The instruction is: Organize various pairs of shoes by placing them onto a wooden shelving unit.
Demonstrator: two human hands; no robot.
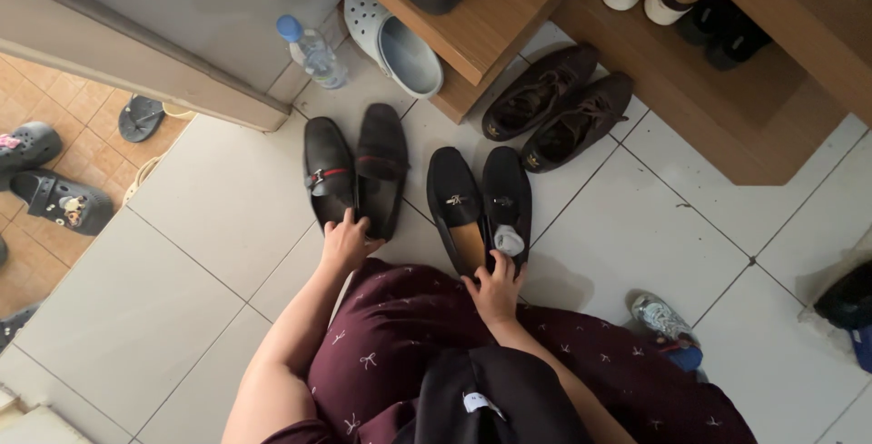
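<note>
Two pairs of black loafers stand side by side on the white floor tiles. My left hand (347,242) rests on the heel of the left pair (356,167), which has a red and dark band across the top. My right hand (495,285) grips the heel of the right pair (480,199), which has small metal ornaments. A grey sock (510,241) is stuffed in the right shoe of that pair, just above my fingers. My dark red patterned skirt (409,335) fills the bottom of the view.
A brown lace-up pair (559,103) lies by a wooden shoe rack (490,31) holding several shoes. A grey clog (395,40) and a plastic bottle (312,51) stand near the wall. A second bottle (666,324) lies at my right. Dark clogs (54,194) sit on the brown tiles outside.
</note>
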